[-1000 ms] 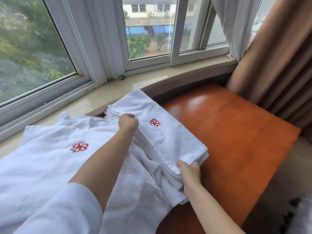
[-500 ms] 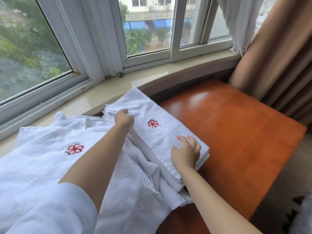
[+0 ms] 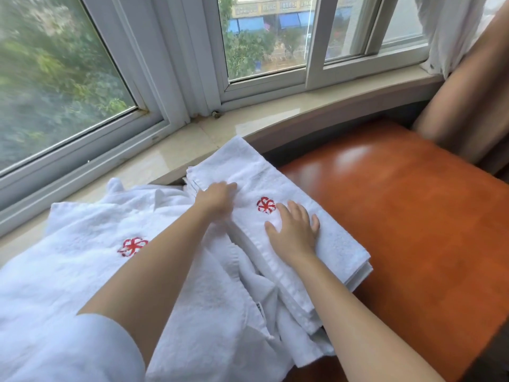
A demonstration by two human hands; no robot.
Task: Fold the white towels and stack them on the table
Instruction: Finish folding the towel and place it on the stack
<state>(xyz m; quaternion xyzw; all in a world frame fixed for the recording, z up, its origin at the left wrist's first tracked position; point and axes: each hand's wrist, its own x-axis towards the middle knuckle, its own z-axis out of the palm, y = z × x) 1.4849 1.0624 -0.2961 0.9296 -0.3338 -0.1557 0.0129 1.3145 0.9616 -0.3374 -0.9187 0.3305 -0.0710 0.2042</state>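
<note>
Pressing flat, both open hands on folded towel, glossy orange table, windowsill.

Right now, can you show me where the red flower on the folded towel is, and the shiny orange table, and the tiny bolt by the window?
red flower (image 3: 266, 205), head view, its middle.
orange table (image 3: 413, 216), head view, bare top.
bolt (image 3: 216, 114), head view, its head.

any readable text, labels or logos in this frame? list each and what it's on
No readable words anywhere.
Folded towel: red embroidered emblem, no letters.
Unfolded towel: same red emblem, no letters.
Small dark tag among the towels: too small to read.
Shop signs across the street: blurred, unreadable.
</note>
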